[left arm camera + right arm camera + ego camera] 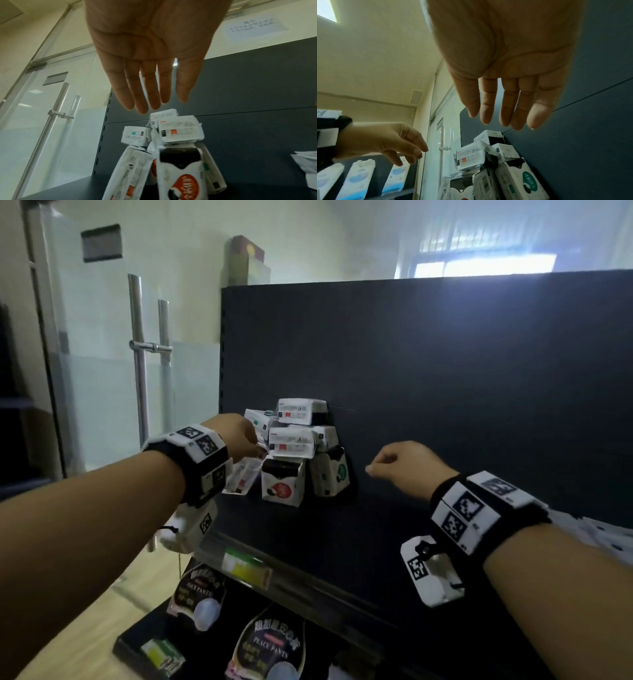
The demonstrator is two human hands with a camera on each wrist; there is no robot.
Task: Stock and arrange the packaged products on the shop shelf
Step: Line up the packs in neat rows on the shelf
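Observation:
Several white packaged products lie heaped in a pile (294,450) at the left end of the dark shelf (342,529). A red-label pack (282,486) and a green-label pack (330,474) stand at the bottom, and flat packs (301,411) are stacked on top. A thin pack (241,477) leans at the pile's left. My left hand (255,448) hovers at the pile's left side; its fingers (147,94) are straight and hold nothing. My right hand (387,463) hangs to the right of the pile, apart from it. Its fingers (501,115) are relaxed and empty.
The shelf's dark back panel (445,371) stands right behind the pile. A glass door with steel handles (140,371) is at the left. Bagged goods (270,645) sit on the lower shelf below a price strip (246,566). More white packs (603,532) lie at the right edge.

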